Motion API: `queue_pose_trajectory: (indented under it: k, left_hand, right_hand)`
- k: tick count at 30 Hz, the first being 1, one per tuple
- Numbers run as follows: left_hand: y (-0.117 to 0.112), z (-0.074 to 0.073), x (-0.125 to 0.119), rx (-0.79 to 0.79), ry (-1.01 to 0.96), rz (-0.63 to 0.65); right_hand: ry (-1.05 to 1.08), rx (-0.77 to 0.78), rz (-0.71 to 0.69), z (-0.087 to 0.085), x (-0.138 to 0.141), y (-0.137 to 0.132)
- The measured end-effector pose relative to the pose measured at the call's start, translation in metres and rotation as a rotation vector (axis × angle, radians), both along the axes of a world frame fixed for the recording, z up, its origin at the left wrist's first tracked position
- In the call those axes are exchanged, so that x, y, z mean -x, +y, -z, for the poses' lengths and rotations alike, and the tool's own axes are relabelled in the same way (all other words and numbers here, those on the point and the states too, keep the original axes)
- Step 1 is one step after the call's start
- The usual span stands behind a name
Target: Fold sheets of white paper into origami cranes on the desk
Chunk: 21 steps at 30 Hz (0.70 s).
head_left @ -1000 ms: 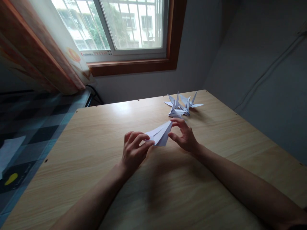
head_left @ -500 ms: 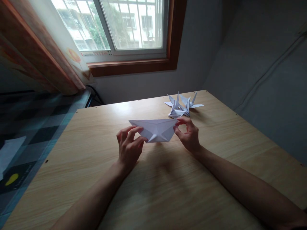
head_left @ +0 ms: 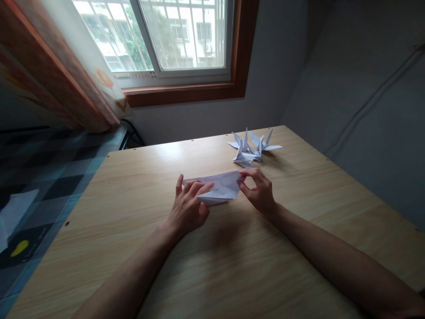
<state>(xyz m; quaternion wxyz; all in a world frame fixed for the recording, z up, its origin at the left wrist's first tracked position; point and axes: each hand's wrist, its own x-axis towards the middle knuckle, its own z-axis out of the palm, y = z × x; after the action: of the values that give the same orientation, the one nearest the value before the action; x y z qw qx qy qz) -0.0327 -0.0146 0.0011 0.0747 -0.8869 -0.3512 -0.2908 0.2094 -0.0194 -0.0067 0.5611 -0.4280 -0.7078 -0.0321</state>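
Note:
A half-folded white paper [head_left: 222,186] lies low over the middle of the light wooden table [head_left: 232,266]. My left hand [head_left: 188,206] pinches the paper's left part, fingers curled over its near edge. My right hand [head_left: 259,189] grips the paper's right tip between thumb and fingers. The paper looks like a flat, wide pointed shape with creases.
Several finished white paper cranes [head_left: 253,149] sit at the table's far right corner. A window [head_left: 172,35] with a brown sill is behind. A striped curtain [head_left: 56,75] hangs at left, above a checked bedcover [head_left: 40,177].
The paper first opened from a narrow pointed shape into a wide one. It has since been lowered towards the table, with my left hand closing further over it.

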Motion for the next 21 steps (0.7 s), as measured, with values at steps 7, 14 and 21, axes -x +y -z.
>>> queue_pose_trajectory:
  k: [7, 14, 21]
  left_hand:
    - [0.000, -0.010, 0.001, -0.206, -0.097, 0.096]
    - [0.007, -0.007, 0.010, -0.272, -0.095, 0.001]
    - [0.009, -0.004, 0.012, -0.231, -0.054, -0.009]
  right_hand:
    - [0.005, 0.013, 0.050, 0.003, -0.004, -0.001]
    - [0.001, 0.044, 0.128, 0.004, -0.010, 0.003]
    - [-0.203, 0.245, 0.145, 0.006, -0.012, 0.005]
